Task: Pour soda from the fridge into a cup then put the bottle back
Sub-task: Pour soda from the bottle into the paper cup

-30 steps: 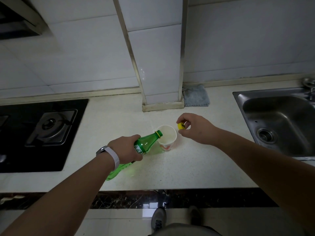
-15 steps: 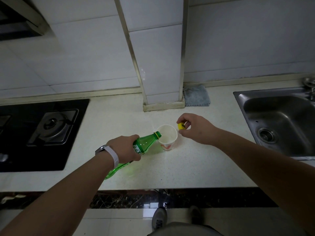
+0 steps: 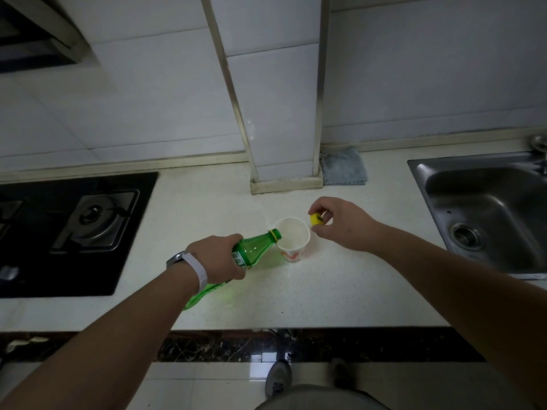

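My left hand (image 3: 217,255) grips a green plastic soda bottle (image 3: 254,247) round its middle. The bottle is tipped almost flat, and its uncapped mouth sits at the left rim of a white paper cup (image 3: 293,242). That cup stands upright on the pale countertop (image 3: 340,285), a red mark on its side. Just right of the cup, my right hand (image 3: 340,223) pinches the yellow bottle cap (image 3: 317,219) between thumb and fingers. Whether liquid is flowing I cannot make out.
A black gas hob (image 3: 68,229) fills the counter's left side. A steel sink (image 3: 488,214) lies at the right. A tiled pillar (image 3: 278,113) rises behind the cup, with a grey cloth (image 3: 343,166) folded beside its base. The counter's front edge is close below my arms.
The bottle's mouth has stayed at the cup's rim while my left hand keeps it tilted. My right hand with the cap has barely shifted.
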